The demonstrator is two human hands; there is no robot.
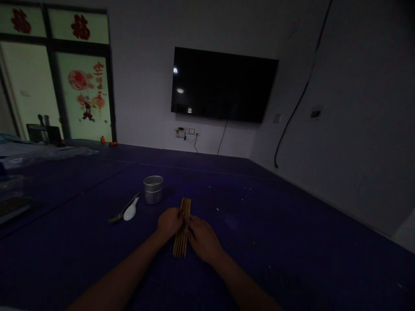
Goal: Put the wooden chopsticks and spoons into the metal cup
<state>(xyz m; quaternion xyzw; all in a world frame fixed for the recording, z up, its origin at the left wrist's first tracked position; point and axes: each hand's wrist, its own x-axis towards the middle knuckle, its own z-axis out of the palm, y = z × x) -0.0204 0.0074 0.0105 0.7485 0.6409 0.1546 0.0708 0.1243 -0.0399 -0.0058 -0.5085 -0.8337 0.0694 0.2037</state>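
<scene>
A bundle of wooden chopsticks [180,242] lies lengthwise in front of me, its sticks side by side and slightly fanned at the near end. On its left edge, my left hand [170,222] is closed, with the fingertips partly hidden. My right hand [204,238] grips the right edge with thumb and fingers. Left of the bundle stands a silver metal cup [153,190], upright. A white soup spoon [130,210] lies near the cup, beside a darker metal spoon [120,215].
The blue-purple table [275,242] carries small white scraps. Clear plastic wrapping [48,156] and a transparent container [13,198] are at the left. A black holder [43,131] stands at the far left. A television [223,84] hangs on the far wall.
</scene>
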